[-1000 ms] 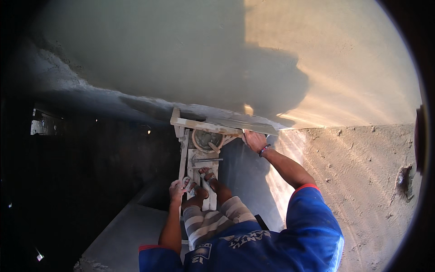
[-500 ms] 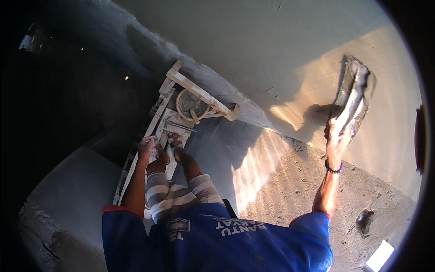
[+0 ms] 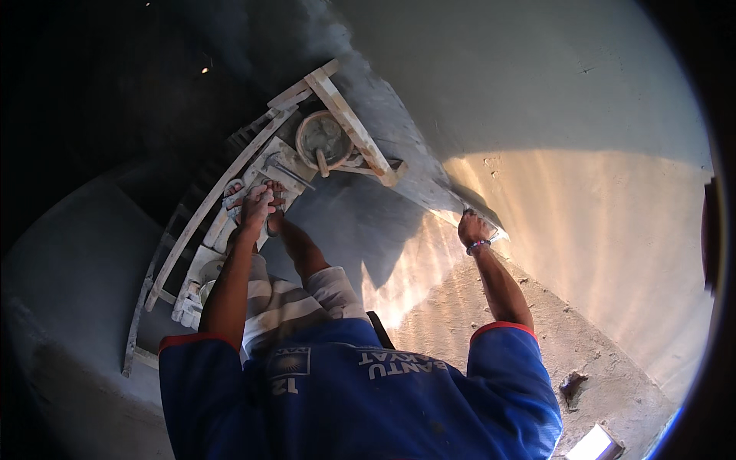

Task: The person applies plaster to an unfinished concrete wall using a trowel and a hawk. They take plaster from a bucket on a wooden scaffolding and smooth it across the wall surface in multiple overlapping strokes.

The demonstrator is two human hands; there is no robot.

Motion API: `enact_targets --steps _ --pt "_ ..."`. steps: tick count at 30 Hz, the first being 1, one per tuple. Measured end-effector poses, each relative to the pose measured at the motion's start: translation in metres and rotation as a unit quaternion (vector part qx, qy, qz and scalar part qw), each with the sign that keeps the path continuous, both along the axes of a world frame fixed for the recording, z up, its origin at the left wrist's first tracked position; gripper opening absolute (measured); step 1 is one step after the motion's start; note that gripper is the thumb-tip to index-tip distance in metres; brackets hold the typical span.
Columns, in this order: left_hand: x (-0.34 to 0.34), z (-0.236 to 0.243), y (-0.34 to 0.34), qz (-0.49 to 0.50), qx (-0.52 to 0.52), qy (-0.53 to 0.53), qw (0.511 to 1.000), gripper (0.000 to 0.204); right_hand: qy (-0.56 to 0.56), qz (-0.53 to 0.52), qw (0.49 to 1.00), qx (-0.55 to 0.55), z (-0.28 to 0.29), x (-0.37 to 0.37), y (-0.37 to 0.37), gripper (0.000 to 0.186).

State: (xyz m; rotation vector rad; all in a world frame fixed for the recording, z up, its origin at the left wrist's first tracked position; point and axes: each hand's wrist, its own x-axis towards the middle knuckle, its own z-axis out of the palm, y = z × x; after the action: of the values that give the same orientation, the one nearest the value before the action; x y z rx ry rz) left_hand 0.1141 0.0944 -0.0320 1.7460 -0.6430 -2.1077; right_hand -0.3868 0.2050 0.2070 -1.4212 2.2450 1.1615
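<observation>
My right hand (image 3: pixel 474 228) grips a plastering trowel (image 3: pixel 481 205). Seen nearly edge-on, its blade lies against the plastered wall (image 3: pixel 567 100), near the border with the rougher surface. My left hand (image 3: pixel 257 207) hangs over my feet, its fingers curled in and no object visible in them. Just beyond it, a hammer-like tool (image 3: pixel 290 170) lies on a pale plank (image 3: pixel 285 153). Past that sits a round bucket (image 3: pixel 300 146) of grey mortar, with a wooden handle (image 3: pixel 322 162) sticking out over its near rim.
I stand on a narrow wooden scaffold, its long rail (image 3: pixel 222 195) at the left and a crossbeam (image 3: pixel 349 115) beside the bucket. A rough wall (image 3: pixel 529 368) at the lower right has a hole (image 3: pixel 573 387). The far left is dark.
My right hand has swung down and left, bringing the mortar-coated trowel edge-on to the wall. My left hand has moved forward, away from the scaffold rail. The view has turned.
</observation>
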Motion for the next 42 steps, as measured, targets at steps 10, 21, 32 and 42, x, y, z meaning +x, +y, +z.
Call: enact_targets --steps 10,21,32,42 --pt "0.039 -0.022 0.007 0.077 -0.012 -0.009 0.997 0.045 -0.057 0.113 0.975 -0.182 0.105 0.074 -0.177 0.028" --pt "0.078 -0.001 -0.021 0.108 -0.056 -0.029 0.992 0.036 -0.145 0.149 0.855 -0.476 0.256 0.157 -0.187 0.032" --pt "0.112 -0.031 -0.003 0.079 -0.047 -0.074 0.993 0.031 -0.067 0.025 0.985 -0.158 -0.093 0.06 -0.067 0.043" --pt "0.094 -0.033 -0.024 0.047 -0.087 -0.049 0.994 0.033 -0.186 0.063 0.84 -0.506 0.139 0.071 -0.137 0.028"
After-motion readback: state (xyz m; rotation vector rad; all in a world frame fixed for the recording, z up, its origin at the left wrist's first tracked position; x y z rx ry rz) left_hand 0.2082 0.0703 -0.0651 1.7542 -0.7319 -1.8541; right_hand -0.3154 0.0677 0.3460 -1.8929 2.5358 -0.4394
